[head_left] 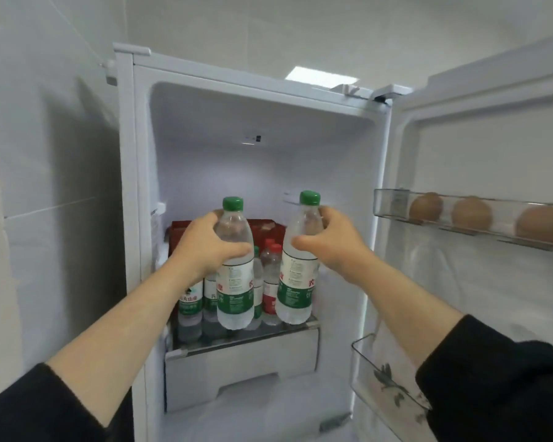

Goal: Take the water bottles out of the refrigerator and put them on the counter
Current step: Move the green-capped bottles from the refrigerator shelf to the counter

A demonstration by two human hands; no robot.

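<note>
The refrigerator (141, 186) stands open in front of me. My left hand (205, 247) grips a clear water bottle (235, 295) with a green cap and green label, held upright in front of the glass shelf (243, 338). My right hand (329, 247) grips a second green-capped water bottle (296, 291), also upright. Behind them on the shelf stand more green-label bottles (190, 304) and red-capped, red-label bottles (270, 282). The counter is not in view.
A red box (181, 232) sits at the back of the shelf. Below the shelf is a white drawer (243, 368). The open door (492, 154) at right carries a clear tray with three brown eggs (471, 215) and a lower door bin (383, 381). A wall flanks the left.
</note>
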